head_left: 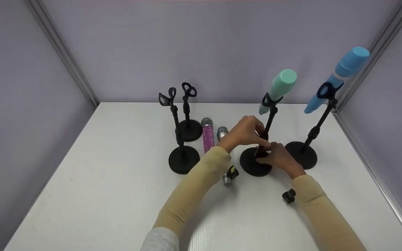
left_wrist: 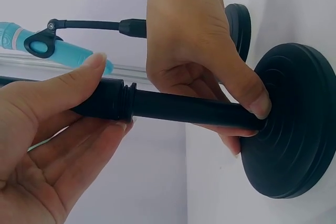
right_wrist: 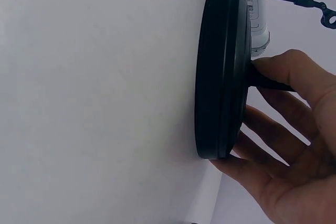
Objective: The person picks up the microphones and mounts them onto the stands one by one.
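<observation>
Now, tan sleeves (head_left: pixel 195 190): nearest of all, one on each side, lying over the front of the worktop (head_left: pixel 117 195).
Right hand (head_left: pixel 280 156): down low, thumb and fingers closed about the foot of a black shaft (left_wrist: pixel 194 111), right where it meets the round base (head_left: pixel 250 164).
Left hand (head_left: pixel 246 130): just above, grasping that same shaft at its thicker collar (left_wrist: pixel 102 100), thumb on one side, fingers on the other.
Held stand (head_left: pixel 270 121): right of centre, base seemingly flat on the worktop; twisted or merely steadied, I cannot tell.
Mint microphone (head_left: pixel 282 83): seated in that stand's clip (head_left: pixel 270 101), tilted, fat end up.
Loose microphones: a silver one (head_left: pixel 222 132), partly hidden by the left sleeve, and a purple glittery one (head_left: pixel 208 137) just left of it, neither in a clip.
Blue microphone (head_left: pixel 347 68): up in the clip of the far-right stand (head_left: pixel 314 132), so that pair looks finished.
Left-hand stands: front one (head_left: pixel 179 130) and rear one (head_left: pixel 187 111), both bare; two microphones mounted, two left lying, so roughly halfway, I'd judge, with the held stand apparently being adjusted.
</observation>
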### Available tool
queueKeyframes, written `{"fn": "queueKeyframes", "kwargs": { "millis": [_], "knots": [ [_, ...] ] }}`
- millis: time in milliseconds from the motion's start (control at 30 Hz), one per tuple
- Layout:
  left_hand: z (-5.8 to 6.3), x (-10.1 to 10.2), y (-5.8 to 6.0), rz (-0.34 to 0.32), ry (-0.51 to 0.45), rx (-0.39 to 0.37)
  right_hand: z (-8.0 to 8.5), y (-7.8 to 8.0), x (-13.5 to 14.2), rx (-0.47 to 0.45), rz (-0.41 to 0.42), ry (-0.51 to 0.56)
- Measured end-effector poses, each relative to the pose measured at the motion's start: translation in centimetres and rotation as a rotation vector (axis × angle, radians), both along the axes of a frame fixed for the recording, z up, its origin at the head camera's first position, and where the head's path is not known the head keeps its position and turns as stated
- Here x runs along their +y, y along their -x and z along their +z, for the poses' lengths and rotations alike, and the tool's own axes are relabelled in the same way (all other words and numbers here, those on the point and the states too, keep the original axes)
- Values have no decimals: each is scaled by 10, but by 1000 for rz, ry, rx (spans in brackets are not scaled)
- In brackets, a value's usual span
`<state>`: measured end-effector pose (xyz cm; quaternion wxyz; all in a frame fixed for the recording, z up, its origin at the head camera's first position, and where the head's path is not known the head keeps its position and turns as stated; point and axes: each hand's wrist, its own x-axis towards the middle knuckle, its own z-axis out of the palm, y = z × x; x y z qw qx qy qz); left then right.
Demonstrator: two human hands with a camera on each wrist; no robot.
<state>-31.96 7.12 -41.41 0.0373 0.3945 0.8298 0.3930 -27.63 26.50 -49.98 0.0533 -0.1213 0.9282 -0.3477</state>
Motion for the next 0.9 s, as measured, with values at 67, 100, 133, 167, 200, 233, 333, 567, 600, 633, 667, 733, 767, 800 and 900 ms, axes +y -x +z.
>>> {"fn": "queueKeyframes", "kwargs": {
  "millis": [67, 100, 133, 167, 200, 233, 333, 567, 600, 633, 667, 733, 767, 800, 900],
  "knots": [
    [0, 0, -1, 11, 6, 11, -1, 0, 0, 0, 1, 11],
    [0, 0, -1, 15, 7, 15, -1, 0, 0, 3, 3, 15],
    [0, 0, -1, 18, 8, 17, -1, 1, 1, 6, 4, 17],
    [0, 0, -1, 19, 9, 19, -1, 1, 1, 9, 7, 16],
    [0, -1, -1, 20, 9, 20, -2, 1, 1, 8, 7, 16],
    [0, -1, -1, 20, 11, 22, -2, 1, 2, 9, 9, 14],
    [1, -1, -1, 5, -1, -1, -2, 0, 2, 4, 12, 6],
    [3, -4, -2, -34, -59, -22, 1, 0, 0, -37, -12, -21],
    [5, -4, -2, -34, -73, -18, 1, 0, -1, -42, -14, -30],
    [6, -5, -3, -34, -91, -17, 1, 0, -1, -46, -15, -36],
    [8, -5, -4, -34, -112, -18, 1, 1, -2, -47, -14, -43],
    [10, -5, -5, -32, -163, -22, 0, 2, -3, -54, -19, -43],
    [12, -5, -5, -33, -191, -29, 0, 2, -3, -52, -18, -43],
    [14, -5, -6, -33, -217, -32, 0, 2, -3, -49, -18, -47],
    [18, -4, -8, -31, -287, -33, 0, 2, -3, -36, -17, -37]
  ]
}}
